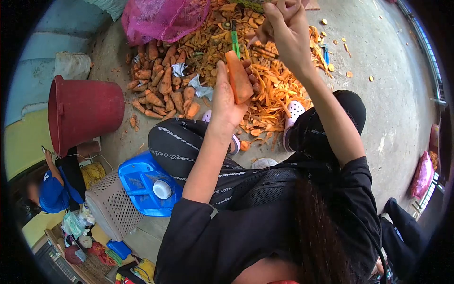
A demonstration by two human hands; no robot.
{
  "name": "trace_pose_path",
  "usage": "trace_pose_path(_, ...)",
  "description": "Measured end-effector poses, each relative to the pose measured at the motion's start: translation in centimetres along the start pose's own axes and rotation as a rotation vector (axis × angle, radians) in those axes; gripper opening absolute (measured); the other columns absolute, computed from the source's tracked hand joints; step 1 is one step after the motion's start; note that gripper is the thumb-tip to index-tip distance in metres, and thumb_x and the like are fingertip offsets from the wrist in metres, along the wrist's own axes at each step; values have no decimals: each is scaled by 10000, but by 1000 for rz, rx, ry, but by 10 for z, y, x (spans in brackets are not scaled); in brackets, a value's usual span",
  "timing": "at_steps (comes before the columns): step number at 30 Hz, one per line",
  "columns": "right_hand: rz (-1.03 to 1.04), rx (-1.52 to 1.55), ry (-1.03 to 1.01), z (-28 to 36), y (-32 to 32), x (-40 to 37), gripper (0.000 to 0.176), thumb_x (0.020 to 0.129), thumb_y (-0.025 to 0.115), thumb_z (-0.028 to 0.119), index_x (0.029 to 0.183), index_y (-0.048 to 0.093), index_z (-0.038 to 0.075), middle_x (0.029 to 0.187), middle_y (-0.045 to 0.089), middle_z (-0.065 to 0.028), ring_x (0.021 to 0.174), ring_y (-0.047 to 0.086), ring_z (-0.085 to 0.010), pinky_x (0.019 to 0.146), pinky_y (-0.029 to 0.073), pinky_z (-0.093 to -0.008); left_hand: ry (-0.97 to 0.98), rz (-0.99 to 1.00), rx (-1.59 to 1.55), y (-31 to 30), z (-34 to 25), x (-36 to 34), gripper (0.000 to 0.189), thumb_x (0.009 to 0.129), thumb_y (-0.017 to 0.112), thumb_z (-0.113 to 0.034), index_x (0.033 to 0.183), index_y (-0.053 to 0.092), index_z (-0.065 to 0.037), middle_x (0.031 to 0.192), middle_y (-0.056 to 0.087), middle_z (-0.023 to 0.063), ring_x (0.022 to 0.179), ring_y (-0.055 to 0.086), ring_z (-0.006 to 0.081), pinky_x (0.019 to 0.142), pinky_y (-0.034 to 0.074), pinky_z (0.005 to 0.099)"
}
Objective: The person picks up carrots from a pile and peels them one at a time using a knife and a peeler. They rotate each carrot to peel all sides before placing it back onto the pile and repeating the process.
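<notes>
My left hand (226, 97) is wrapped around a peeled orange carrot (240, 80), its narrow end pointing up and away from me. Just beyond the carrot's tip is a green-handled tool (235, 40) with a dark end, seemingly over the peelings. My right hand (287, 31) is raised at the top edge of the view, ahead and to the right of the carrot, with its fingers bent. Whatever those fingers hold, if anything, I cannot make out. Below both hands lies a wide heap of orange carrot peelings (272, 94).
Unpeeled carrots (163, 83) are piled left of the peelings, near a pink mesh sack (163, 21). A red bucket (90, 111), blue jerrycan (142, 182) and perforated basket (111, 203) stand at my left. A blue-handled tool (326, 54) lies right. A person in blue (59, 189) is far left.
</notes>
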State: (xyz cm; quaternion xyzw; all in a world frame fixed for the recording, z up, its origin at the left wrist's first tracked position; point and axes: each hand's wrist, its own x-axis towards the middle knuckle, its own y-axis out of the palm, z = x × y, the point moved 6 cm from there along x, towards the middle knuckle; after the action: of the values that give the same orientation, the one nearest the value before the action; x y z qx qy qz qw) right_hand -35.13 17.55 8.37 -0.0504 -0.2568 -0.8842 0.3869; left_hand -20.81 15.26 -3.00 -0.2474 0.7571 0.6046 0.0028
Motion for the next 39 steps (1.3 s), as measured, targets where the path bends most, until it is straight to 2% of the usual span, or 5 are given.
trace_pose_path(4,103,40,205,3,19,-32,187,943,481,188,938,336,70,624,362,-7,468,413,-109,593,569,-384,97,-102,118,11,-7,-5,357,957,419,-396,1047,530,-69,930,593,59,805,599,173,681,523,307)
trace_pose_path(25,193,176,320,-23,24,-49,225,916,535,179,999,386,32,624,422,-15,532,494,-77,460,439,-254,38,-133,-23,11,5,-11,295,968,400,-354,1102,519,-121,984,593,29,852,615,163,713,517,311)
trace_pose_path(34,-178,-187,101,-46,-43,26,187,929,482,128,1052,355,68,716,424,-2,500,415,-85,441,416,-238,0,34,290,50,25,-22,498,988,339,-356,1292,384,35,825,516,57,742,517,162,658,477,301)
trace_pose_path(36,-154,-869,-608,-45,-56,40,204,933,484,124,1062,337,66,722,421,-8,535,438,-87,429,418,-239,7,23,177,41,18,-14,480,985,348,-336,1278,393,41,818,512,56,741,516,168,668,474,296)
trace_pose_path(39,0,-531,-335,1,-25,21,176,945,462,110,1033,312,80,700,402,-6,524,439,-87,415,430,-240,38,-58,76,29,5,-11,396,959,407,-298,1162,483,33,848,535,65,739,524,186,694,469,315)
